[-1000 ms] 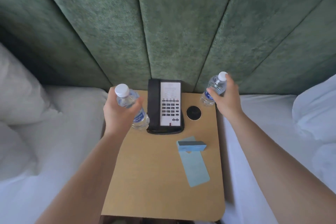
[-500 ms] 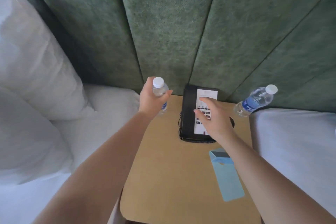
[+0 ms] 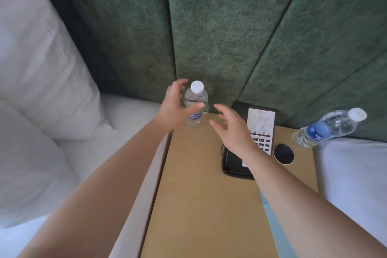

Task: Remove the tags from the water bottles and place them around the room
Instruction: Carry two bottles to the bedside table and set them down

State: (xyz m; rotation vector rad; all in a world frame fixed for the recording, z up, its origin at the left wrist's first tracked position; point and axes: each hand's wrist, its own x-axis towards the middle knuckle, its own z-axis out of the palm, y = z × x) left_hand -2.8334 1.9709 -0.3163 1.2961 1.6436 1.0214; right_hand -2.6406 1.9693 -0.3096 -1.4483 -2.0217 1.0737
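Note:
A clear water bottle (image 3: 196, 96) with a white cap and blue label stands upright at the back left corner of the wooden nightstand (image 3: 199, 195). My left hand (image 3: 173, 107) is beside it with fingers spread and the thumb lying across its front, not closed on it. My right hand (image 3: 234, 130) hovers just to the bottle's right with fingers spread, holding nothing. A second water bottle (image 3: 326, 128) stands at the back right corner. Neither bottle shows a tag.
A black phone (image 3: 261, 123) lies at the back middle under my right hand, a round black disc (image 3: 283, 154) beside it. A light blue card (image 3: 276, 226) is partly hidden by my right forearm. White pillows (image 3: 41, 69) and bedding flank the nightstand; a green padded headboard (image 3: 209, 27) stands behind.
My left hand set its bottle at the back left corner and opened its fingers. My right hand left the other bottle at the back right and moved left over the phone.

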